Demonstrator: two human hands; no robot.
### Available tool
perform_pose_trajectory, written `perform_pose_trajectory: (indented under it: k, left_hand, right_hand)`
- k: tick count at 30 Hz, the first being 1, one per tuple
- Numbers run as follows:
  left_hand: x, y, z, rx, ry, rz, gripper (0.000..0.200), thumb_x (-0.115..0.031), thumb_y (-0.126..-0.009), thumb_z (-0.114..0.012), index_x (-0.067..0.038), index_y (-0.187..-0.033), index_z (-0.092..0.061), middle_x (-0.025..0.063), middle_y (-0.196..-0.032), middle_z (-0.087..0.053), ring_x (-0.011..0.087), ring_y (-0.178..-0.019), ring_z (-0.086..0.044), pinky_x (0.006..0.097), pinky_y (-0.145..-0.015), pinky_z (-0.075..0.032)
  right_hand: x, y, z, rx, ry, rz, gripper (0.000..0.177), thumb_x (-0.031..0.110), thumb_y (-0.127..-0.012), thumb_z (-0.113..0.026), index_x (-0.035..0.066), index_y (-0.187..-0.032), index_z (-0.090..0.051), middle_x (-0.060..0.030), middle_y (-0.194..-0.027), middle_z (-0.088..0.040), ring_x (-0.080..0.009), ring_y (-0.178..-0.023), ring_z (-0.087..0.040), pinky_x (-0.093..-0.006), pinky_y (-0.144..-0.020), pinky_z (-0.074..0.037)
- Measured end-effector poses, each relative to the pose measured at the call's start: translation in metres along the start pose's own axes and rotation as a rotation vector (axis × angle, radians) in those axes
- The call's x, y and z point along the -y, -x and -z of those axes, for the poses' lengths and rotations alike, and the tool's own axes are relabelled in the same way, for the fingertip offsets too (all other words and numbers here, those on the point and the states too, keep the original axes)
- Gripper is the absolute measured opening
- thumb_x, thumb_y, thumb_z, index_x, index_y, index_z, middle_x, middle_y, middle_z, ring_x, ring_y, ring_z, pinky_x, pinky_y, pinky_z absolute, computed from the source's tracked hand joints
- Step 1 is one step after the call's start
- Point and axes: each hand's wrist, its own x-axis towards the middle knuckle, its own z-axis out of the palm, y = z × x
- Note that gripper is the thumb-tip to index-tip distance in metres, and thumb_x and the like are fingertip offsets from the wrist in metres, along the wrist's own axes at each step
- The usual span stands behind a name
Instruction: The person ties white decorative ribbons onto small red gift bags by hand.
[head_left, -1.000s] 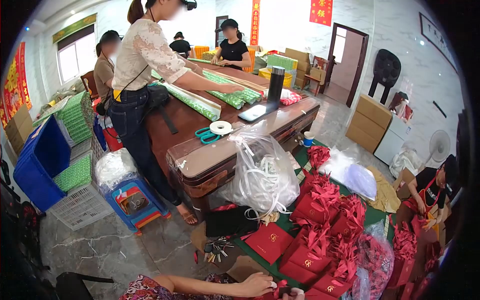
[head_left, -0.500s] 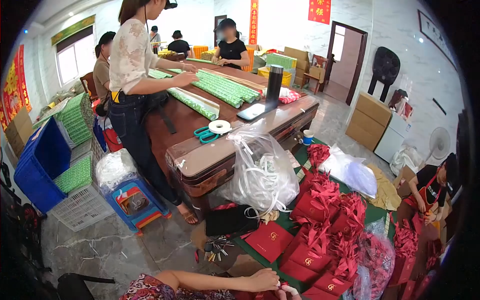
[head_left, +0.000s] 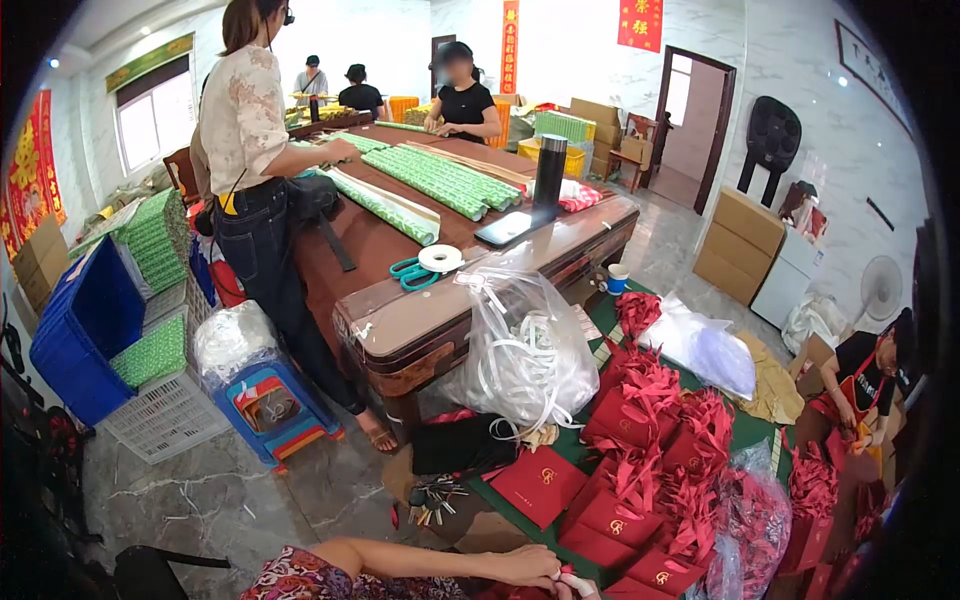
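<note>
At the bottom edge, my left hand is closed, its fingertips pressed together. My right hand meets it there, partly cut off by the frame, with its fingers bent inward. A small reddish bit shows between the two hands, too hidden to name. Just beyond them lie red gift bags with gold lettering, several of them topped with bunches of red ribbon. A single flat red bag rests at the near left corner of the green surface.
A clear bag of white ribbon hangs at the brown table, which carries green rolls, scissors, tape and a black flask. Keys lie left of the bags. Co-workers stand or sit around.
The standing co-worker has shifted left and turned toward the table, drawing an arm back over the green rolls. My hands stay together, with only a slight shift of the fingers.
</note>
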Motion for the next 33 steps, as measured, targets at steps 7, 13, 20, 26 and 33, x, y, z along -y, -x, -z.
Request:
perform_pose_trajectory:
  k: [7, 13, 20, 26, 33]
  left_hand:
    - [-0.018, 0.010, 0.010, -0.107, 0.259, 0.116, 0.041, -0.042, -0.089, -0.065, -0.004, -0.105, -0.061, 0.0159, -0.104, -0.061, 0.0341, -0.099, -0.060, 0.0443, -0.084, -0.047]
    - [-0.016, 0.049, -0.002, -0.135, 0.313, 0.377, 0.051, -0.043, -0.096, -0.059, -0.004, -0.128, -0.047, 0.0216, -0.111, -0.058, 0.0386, -0.107, -0.058, 0.0414, -0.092, -0.046]
    - [-0.054, 0.051, 0.024, -0.128, 0.437, 0.352, 0.038, -0.031, -0.099, -0.056, -0.009, -0.128, -0.046, 0.0212, -0.096, -0.068, 0.0387, -0.087, -0.067, 0.0482, -0.075, -0.051]
    - [-0.053, 0.053, 0.019, 0.046, 0.438, 0.336, 0.036, -0.023, -0.101, -0.050, -0.010, -0.132, -0.036, 0.0240, -0.075, -0.059, 0.0438, -0.073, -0.063, 0.0515, -0.061, -0.045]
    - [-0.066, 0.058, 0.053, 0.139, 0.559, 0.316, 0.033, -0.018, -0.101, -0.052, -0.004, -0.128, -0.040, 0.0248, -0.084, -0.064, 0.0428, -0.084, -0.066, 0.0460, -0.070, -0.049]
  right_hand:
    - [0.006, 0.000, 0.003, -0.023, 0.116, 0.045, 0.009, 0.002, -0.092, -0.064, 0.002, -0.101, -0.067, -0.0114, -0.095, -0.069, -0.0221, -0.088, -0.064, -0.0326, -0.082, -0.051]
    - [-0.024, 0.010, 0.006, -0.190, -0.094, -0.087, 0.010, 0.007, -0.096, -0.061, -0.001, -0.101, -0.065, -0.0091, -0.097, -0.068, -0.0193, -0.091, -0.061, -0.0323, -0.086, -0.049]
    - [-0.019, -0.001, 0.009, -0.130, -0.087, -0.075, 0.010, 0.008, -0.096, -0.061, 0.001, -0.101, -0.065, -0.0092, -0.098, -0.067, -0.0195, -0.092, -0.061, -0.0325, -0.088, -0.048]
    - [-0.029, -0.006, 0.019, -0.177, -0.099, -0.078, 0.007, 0.006, -0.095, -0.062, 0.000, -0.091, -0.062, -0.0053, -0.089, -0.063, -0.0138, -0.083, -0.059, -0.0290, -0.076, -0.049]
    - [-0.031, -0.009, 0.033, -0.364, -0.194, -0.246, 0.004, 0.006, -0.096, -0.061, 0.003, -0.096, -0.062, 0.0011, -0.087, -0.059, -0.0057, -0.079, -0.052, -0.0223, -0.068, -0.043]
